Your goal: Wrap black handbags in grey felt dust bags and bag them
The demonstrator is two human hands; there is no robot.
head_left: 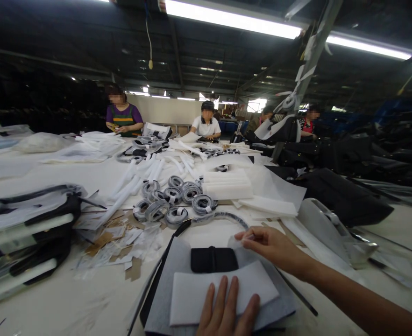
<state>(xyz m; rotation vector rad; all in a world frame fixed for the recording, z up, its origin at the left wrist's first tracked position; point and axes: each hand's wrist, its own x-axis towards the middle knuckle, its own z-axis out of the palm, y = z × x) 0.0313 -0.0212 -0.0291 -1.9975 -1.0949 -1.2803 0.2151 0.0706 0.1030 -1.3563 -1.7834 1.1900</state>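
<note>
On my feed I see left hand (227, 323): fingers spread flat on white pad (187, 298) | right hand (271, 245): thumb and fingers pinched together on thin translucent film (234, 242) | white pad lies on grey sheet (178, 259), black pouch (202, 260) just beyond | coiled straps (173, 196) heaped farther off

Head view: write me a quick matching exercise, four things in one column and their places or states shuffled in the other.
Things:
1. Left hand
2. Right hand
3. Black pouch
4. Coils

Places or states:
A. Clustered beyond the pouch
B. Pinching something thin and pale
C. Fingers spread on the white pad
D. Lying flat just beyond the white pad

Pairs: 1-C, 2-B, 3-D, 4-A
</note>
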